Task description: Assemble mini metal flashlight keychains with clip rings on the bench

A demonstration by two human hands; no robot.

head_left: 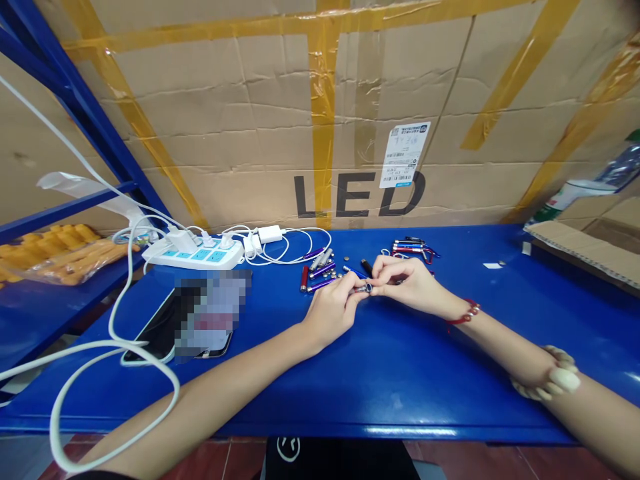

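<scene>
"White cable (pixel 53 427) loops over the front left corner of the blue worktop (pixel 400 373). Where is the tube (pixel 365 288)?"

"Between the fingertips of both hands, midway along the worktop and well back from its front edge. Its long axis runs roughly parallel to that edge, open end toward the right hand (pixel 416 287)."

"Which hand is nearer?"

"Both are at it. Left hand (pixel 329 312): thumb and fingers pinch the tube's body. Right fingertips meet at the open end; whether they grip it, one cannot tell. Purple tubes (pixel 323 270) lie beyond, toward the back edge."
</scene>
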